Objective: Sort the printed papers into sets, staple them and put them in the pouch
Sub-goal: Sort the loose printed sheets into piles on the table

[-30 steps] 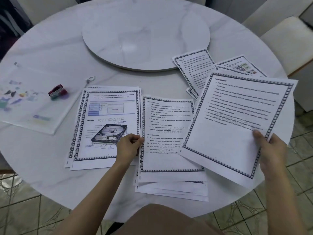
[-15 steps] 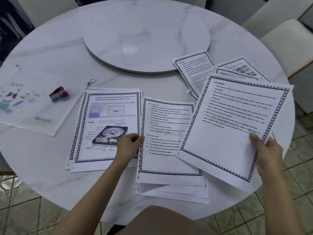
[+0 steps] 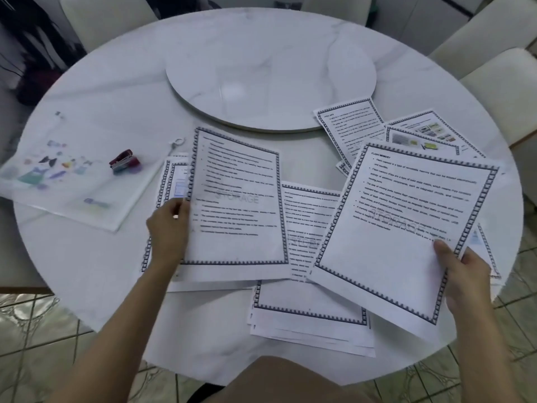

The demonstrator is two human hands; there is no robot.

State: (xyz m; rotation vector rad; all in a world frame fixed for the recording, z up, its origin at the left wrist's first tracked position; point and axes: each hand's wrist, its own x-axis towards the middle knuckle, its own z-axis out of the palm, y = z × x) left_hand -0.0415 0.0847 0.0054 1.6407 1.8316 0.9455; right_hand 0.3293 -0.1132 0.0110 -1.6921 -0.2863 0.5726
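My left hand (image 3: 170, 228) grips the left edge of a bordered text sheet (image 3: 236, 199) and holds it over the left stack (image 3: 170, 175), hiding most of that stack. My right hand (image 3: 462, 271) holds another bordered sheet headed "Flash Memory" (image 3: 401, 237) by its lower right corner, tilted above the table. Between the two lies the middle stack (image 3: 311, 309) of printed papers. More loose sheets (image 3: 354, 126) lie at the far right. A red stapler (image 3: 123, 161) rests on the translucent pouch (image 3: 66, 181) at the left.
The round white marble table (image 3: 101, 271) carries a raised turntable (image 3: 270, 74) in its centre. A small white ring-shaped object (image 3: 176, 142) lies near the pouch. White chairs (image 3: 494, 68) stand around the far and right sides. Tiled floor shows below the table's near edge.
My left hand has lifted the top sheet off the middle stack and carried it left over the left stack. My right hand still holds its sheet, shifted slightly.
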